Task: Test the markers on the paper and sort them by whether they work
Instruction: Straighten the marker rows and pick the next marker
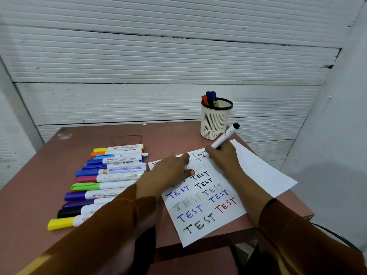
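A white sheet of paper (256, 171) lies on the table, covered with the word TEST in black, blue, red and faint grey. My right hand (223, 155) grips a white marker with a black end (225, 135), its tip down on the paper's far part beside a black T. My left hand (168, 171) presses flat on the paper's upper left, fingers straight. A row of several capped markers (103, 181) in yellow, orange, blue, pink, green, purple and black lies left of the paper.
A white mesh pen cup (215, 121) at the table's far right corner holds red, blue and black markers. The reddish-brown table (39, 185) ends close behind the cup and right of the paper. A white corrugated wall stands behind.
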`<state>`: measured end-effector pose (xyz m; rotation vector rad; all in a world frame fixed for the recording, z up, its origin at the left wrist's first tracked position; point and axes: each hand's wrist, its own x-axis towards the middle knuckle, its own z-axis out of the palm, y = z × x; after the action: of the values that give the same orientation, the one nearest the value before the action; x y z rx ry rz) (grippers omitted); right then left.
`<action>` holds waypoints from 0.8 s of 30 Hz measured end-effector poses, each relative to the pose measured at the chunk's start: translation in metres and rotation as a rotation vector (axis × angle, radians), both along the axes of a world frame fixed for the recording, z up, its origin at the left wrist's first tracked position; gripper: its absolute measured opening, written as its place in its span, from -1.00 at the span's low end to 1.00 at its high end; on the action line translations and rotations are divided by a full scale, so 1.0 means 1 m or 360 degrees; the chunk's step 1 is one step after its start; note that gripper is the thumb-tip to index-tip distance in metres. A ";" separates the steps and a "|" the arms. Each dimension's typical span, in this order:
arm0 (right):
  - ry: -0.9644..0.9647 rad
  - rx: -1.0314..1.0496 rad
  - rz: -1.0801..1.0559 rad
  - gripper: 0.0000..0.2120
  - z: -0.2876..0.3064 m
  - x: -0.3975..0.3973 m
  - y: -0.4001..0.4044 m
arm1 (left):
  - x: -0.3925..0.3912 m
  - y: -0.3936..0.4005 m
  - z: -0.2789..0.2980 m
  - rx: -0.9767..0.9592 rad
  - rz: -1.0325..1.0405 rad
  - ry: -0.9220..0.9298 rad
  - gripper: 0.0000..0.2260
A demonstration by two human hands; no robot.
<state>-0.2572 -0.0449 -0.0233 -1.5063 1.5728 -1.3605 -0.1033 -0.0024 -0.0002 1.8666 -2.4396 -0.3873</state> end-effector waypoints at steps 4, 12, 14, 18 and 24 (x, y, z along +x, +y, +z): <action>0.0083 0.0007 0.0081 -0.76 -0.001 0.002 0.003 | 0.000 0.000 0.001 0.0007 0.0007 0.0000 -0.61; -0.0009 -0.0005 -0.0037 -0.88 -0.003 -0.002 -0.005 | -0.001 0.001 0.001 0.0007 0.0000 0.0000 -0.61; -0.0168 -0.0024 -0.0030 -0.91 -0.001 -0.004 -0.005 | -0.001 0.001 0.002 0.0004 -0.0006 0.0004 -0.62; -0.0273 -0.0096 0.0057 -0.84 -0.001 -0.004 -0.004 | 0.000 0.002 0.001 -0.0008 0.0002 -0.0009 -0.62; -0.0002 -0.0106 0.0084 -0.80 -0.002 -0.001 0.000 | -0.001 0.002 0.002 -0.0014 0.0007 -0.0008 -0.63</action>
<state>-0.2580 -0.0451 -0.0257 -1.5750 1.4897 -1.3959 -0.1038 -0.0002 0.0017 1.8717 -2.4359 -0.3710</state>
